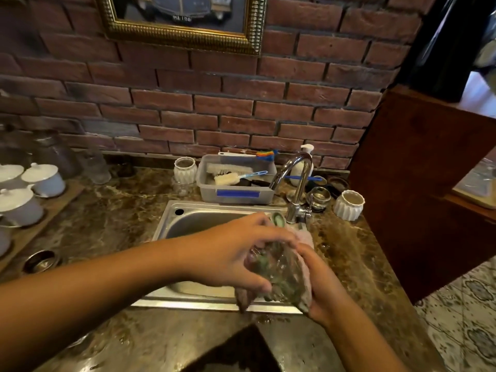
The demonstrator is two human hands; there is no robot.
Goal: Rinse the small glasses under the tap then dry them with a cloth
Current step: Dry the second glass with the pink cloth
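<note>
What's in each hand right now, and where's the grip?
The left hand grips the small glass round its side, fingers above, thumb below. The right hand holds the cloth, cupped against the glass's other side.

red brick wall [214, 103], mottled brown counter [349, 264], white ribbed pots [348, 205]

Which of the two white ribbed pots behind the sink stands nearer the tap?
The right-hand ribbed pot, just right of the tap. The other pot stands beyond the clear plastic tub, on its left, back by the brick wall.
</note>
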